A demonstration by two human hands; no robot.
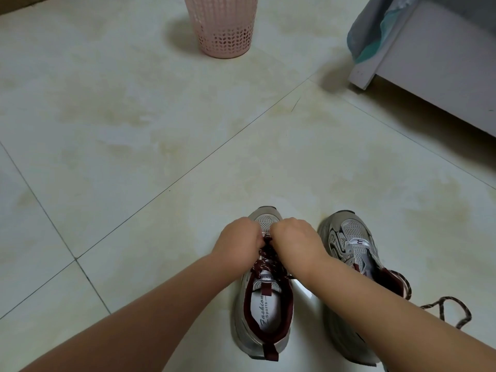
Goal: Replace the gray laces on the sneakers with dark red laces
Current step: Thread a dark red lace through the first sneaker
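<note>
floor: pale glossy tiles [161, 124], dark grout lines; pink lattice basket [224, 28] at far edge, white furniture panel [440, 65] with grey-teal cloth [375, 30] draped at top right.
left sneaker: grey mesh sneaker [264, 312] near bottom centre, toe pointing away, dark red lining and heel tab. Dark red lace [264, 260] already crisscrossed through the upper eyelets.
right sneaker: second sneaker [354, 253] just beside it, tongue area bare of lace as far as I can see. A dark red speckled lace [453, 308] trails loose on the floor by its heel.
gray laces: none in view.
left hand: left hand [239, 240] curled, fingers pinching the lace at the lower eyelets near the toe.
right hand: right hand [295, 237] same, knuckles up, pinching the lace opposite; the two hands nearly touch over the toe box.
step: judged: snugging or evening the red lace on the left sneaker, near the toe rows. Exact eyelet hidden under the fingers.
next: likely even the slack row by row toward the tongue, keep both ends equal, then lace the right sneaker with the loose one.
</note>
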